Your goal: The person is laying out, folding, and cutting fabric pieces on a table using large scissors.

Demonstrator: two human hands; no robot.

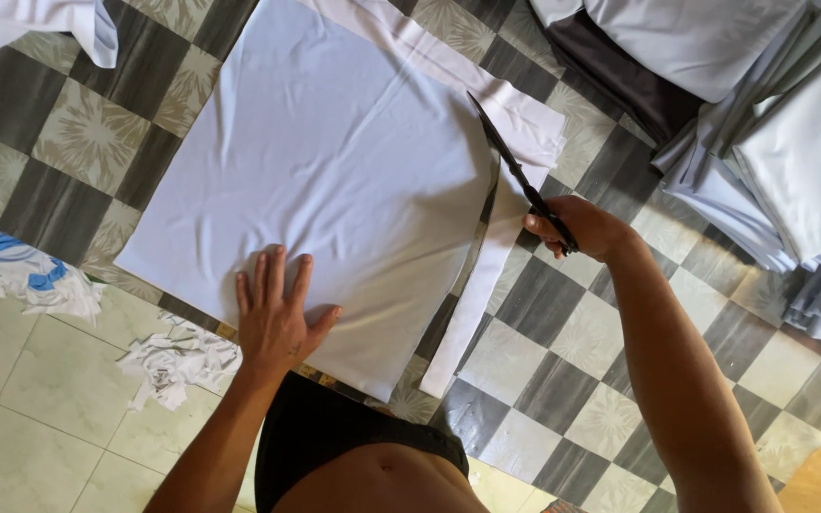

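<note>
White fabric sheet lies spread flat on the checkered tile floor, filling the centre of the frame. We press our left hand palm down near its lower edge, fingers splayed wide and grasping nothing, so the cloth is pinned taut. Our right hand, at centre right, has its grip closed around the handles of a pair of dark scissors; the blades point toward the upper left and look nearly closed over the right edge of the sheet.

We judge the step in hand to be trimming along that right edge: a narrow white strip already hangs apart from the sheet, running down toward the lower centre. The next move, as we judge it, calls for opening the blades and advancing them along the same line, with the pinning hand keeping the cloth flat.

Around the work: crumpled white scraps lie at the lower left, a white and blue scrap pile at the left edge, more white cloth at the upper left, and stacks of folded pale fabric at the upper right. Nothing lies across the cutting line; the loose strip beside the blades may snag.
</note>
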